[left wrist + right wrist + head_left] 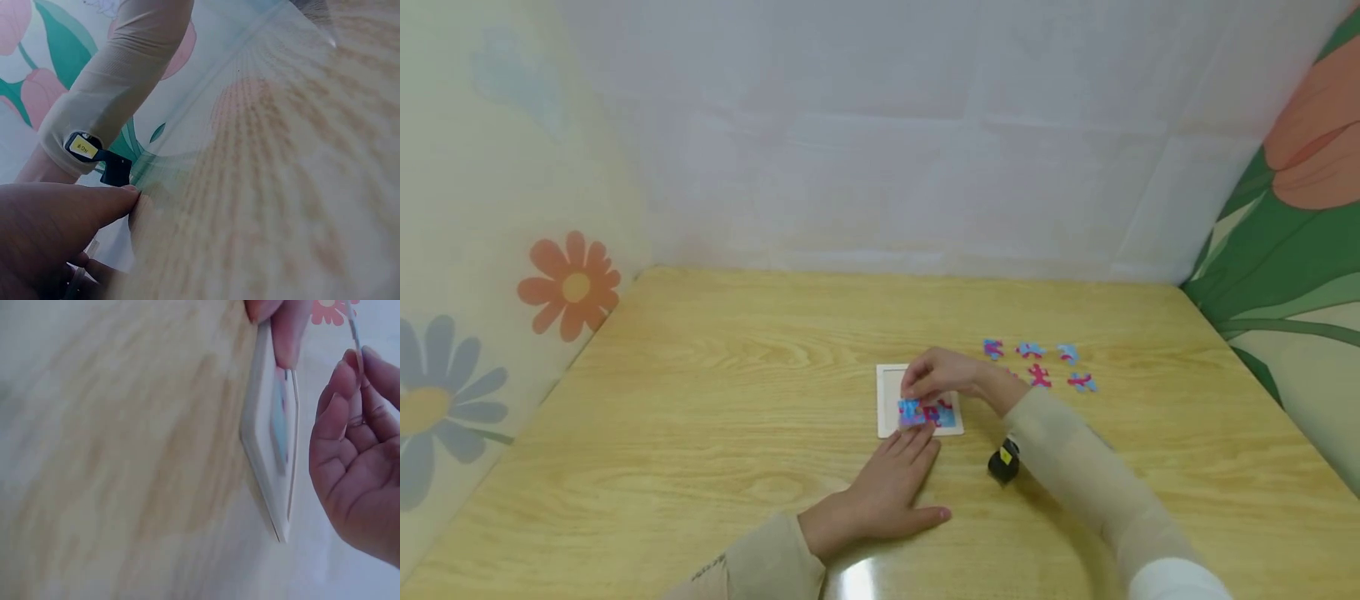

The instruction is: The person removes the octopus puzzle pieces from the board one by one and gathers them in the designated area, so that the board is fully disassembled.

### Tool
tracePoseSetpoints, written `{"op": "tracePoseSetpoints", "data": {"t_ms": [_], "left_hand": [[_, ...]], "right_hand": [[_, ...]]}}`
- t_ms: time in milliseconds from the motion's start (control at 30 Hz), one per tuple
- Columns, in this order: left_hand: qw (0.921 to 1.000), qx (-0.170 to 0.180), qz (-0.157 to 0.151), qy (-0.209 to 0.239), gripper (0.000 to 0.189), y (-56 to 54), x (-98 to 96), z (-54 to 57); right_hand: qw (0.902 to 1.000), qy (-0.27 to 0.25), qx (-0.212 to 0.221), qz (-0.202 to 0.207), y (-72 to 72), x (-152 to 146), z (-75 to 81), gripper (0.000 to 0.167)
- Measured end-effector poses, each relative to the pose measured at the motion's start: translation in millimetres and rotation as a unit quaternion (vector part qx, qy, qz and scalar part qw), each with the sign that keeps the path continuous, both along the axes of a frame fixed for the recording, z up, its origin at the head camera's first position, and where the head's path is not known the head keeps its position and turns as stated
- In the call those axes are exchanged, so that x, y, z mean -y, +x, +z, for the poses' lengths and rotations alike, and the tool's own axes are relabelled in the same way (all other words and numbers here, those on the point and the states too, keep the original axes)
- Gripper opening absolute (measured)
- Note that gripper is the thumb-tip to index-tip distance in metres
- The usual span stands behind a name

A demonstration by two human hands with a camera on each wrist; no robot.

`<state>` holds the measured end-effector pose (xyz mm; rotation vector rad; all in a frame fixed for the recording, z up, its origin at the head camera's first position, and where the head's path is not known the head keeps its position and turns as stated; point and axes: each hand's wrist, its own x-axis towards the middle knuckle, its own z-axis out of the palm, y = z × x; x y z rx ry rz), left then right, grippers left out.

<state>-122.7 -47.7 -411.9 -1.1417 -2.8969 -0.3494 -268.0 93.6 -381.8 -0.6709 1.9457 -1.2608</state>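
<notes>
A white square puzzle tray (882, 417) lies on the wooden table, with some pink and blue pieces (946, 414) in its near part. Over it, my right hand (946, 372) pinches a blue and purple jigsaw piece (912, 411) between thumb and fingertips. In the right wrist view that piece (352, 328) appears edge-on, above the tray (255, 412), held by the right hand (362, 437). My left hand (891, 487) has its fingers stretched onto the tray's near edge, thumb spread to the side. Only part of the left hand (56, 225) shows in the left wrist view.
Several loose jigsaw pieces (1040, 376) lie on the table (737, 392) to the right of the tray, partly behind the right forearm. A black device with a yellow label (1003, 462) sits at the right wrist. A white backdrop (880, 167) stands at the table's far edge.
</notes>
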Motion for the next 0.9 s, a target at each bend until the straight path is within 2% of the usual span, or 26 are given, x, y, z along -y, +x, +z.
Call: {"op": "tracePoseSetpoints", "data": {"t_ms": [67, 300, 567, 700, 900], "left_hand": [[1.0, 0.005, 0.001, 0.001, 0.078, -0.2, -0.2, -0.2], [0.9999, 0.014, 0.001, 0.006, 0.079, -1.3, -0.3, 0.0], [0.9999, 0.015, 0.002, 0.003, 0.078, -1.4, -0.7, -0.2], [0.9998, 0.016, 0.0, 0.009, 0.078, -1.7, -0.6, -0.9], [0.9998, 0.014, -0.001, 0.013, 0.078, -2.1, 0.4, -3.0]], "right_hand": [[0.9998, 0.01, -0.006, -0.017, 2.2, -5.0, 4.9, 0.013], [0.9988, -0.005, -0.022, -0.044, 3.8, -35.5, 23.8, 0.008], [0.9973, -0.005, -0.055, -0.049, 6.0, -73.7, 39.4, 0.014], [0.9962, -0.006, -0.054, -0.068, 8.0, -88.4, 40.1, 0.011], [0.9942, 0.008, -0.042, -0.098, 9.9, -108.6, 27.4, 0.01]]}}
